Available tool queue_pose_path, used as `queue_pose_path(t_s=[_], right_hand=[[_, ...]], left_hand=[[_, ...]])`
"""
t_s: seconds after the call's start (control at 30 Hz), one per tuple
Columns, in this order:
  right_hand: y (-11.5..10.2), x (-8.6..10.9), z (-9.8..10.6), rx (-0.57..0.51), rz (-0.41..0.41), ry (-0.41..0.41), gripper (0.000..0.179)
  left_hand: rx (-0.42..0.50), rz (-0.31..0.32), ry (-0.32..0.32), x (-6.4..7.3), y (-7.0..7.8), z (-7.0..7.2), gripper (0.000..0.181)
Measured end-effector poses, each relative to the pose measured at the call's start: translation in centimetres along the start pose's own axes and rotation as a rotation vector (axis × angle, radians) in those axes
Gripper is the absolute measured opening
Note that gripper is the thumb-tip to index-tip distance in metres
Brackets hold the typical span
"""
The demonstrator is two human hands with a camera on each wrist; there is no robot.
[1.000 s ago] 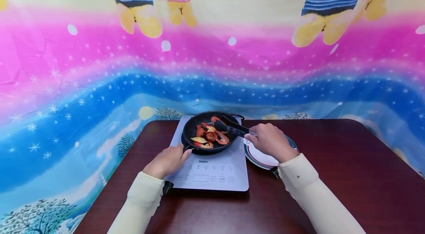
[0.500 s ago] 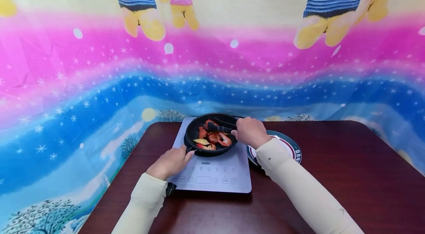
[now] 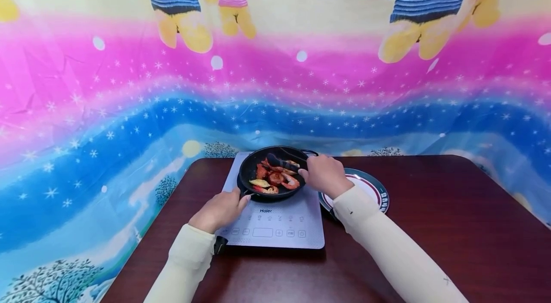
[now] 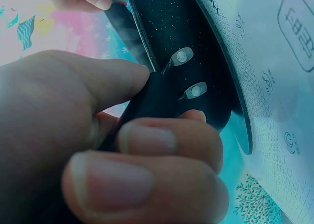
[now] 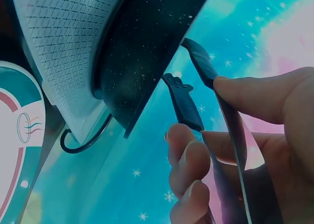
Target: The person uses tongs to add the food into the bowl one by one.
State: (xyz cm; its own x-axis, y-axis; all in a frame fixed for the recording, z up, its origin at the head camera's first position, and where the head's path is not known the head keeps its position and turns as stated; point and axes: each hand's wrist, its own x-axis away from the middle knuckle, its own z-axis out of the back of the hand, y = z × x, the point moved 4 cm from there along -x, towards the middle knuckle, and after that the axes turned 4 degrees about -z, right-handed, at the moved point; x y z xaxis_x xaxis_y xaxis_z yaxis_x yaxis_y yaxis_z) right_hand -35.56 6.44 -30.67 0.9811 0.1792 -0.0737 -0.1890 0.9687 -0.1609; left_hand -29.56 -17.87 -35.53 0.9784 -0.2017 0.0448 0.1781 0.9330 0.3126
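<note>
A black frying pan [image 3: 248, 167] stands on the white induction cooker [image 3: 311, 207]. My left hand [image 3: 218, 210] grips its black handle [image 4: 149, 99] at the front left. Inside the pan lie a shrimp [image 3: 291, 181], reddish pieces and a yellow piece [image 3: 260, 182]. With my right hand [image 3: 325, 174] at the pan's right rim, I hold black tongs [image 3: 275, 158], their heads over the food at the back of the pan. In the right wrist view the tongs' arms stand apart, thumb on one and fingers on the other; the pan wall hides the food there.
A white plate with a dark green rim [image 3: 379, 183] sits right of the cooker, partly under my right forearm. A thin loop handle [image 5: 88, 149] sticks out from the pan's far side. The brown table [image 3: 435, 207] ends at a printed cloth backdrop [image 3: 280, 112].
My right hand has come left from over the plate to the pan's rim, bringing the tongs deeper in. In the last half second the tong heads shifted slightly toward the back. My left hand keeps its grip.
</note>
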Motion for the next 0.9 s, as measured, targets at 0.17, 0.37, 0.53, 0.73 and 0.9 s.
queue_pose_path(t_s=[0.17,0.37,0.53,0.73,0.9], right_hand=[[1.6,0.9,0.2,-0.058,-0.018,0.004,0.037],[3.5,2.4,0.7,-0.130,0.012,0.037,0.041],[5.0,4.0,1.3,-0.190,0.107,0.114,0.039],[7.6,5.9,2.4,-0.232,0.106,0.135,0.047],[10.1,7.4,3.4,-0.268,0.047,0.093,0.054]], left_hand=[[-0.007,0.006,-0.005,-0.1,-0.1,0.0,0.054],[-0.011,0.017,-0.007,0.0,-0.3,0.0,0.055],[-0.003,0.020,-0.012,0.1,-0.4,-0.1,0.057],[0.006,0.012,-0.015,0.1,-0.3,-0.1,0.060],[0.004,0.012,-0.016,0.0,-0.2,0.0,0.061]])
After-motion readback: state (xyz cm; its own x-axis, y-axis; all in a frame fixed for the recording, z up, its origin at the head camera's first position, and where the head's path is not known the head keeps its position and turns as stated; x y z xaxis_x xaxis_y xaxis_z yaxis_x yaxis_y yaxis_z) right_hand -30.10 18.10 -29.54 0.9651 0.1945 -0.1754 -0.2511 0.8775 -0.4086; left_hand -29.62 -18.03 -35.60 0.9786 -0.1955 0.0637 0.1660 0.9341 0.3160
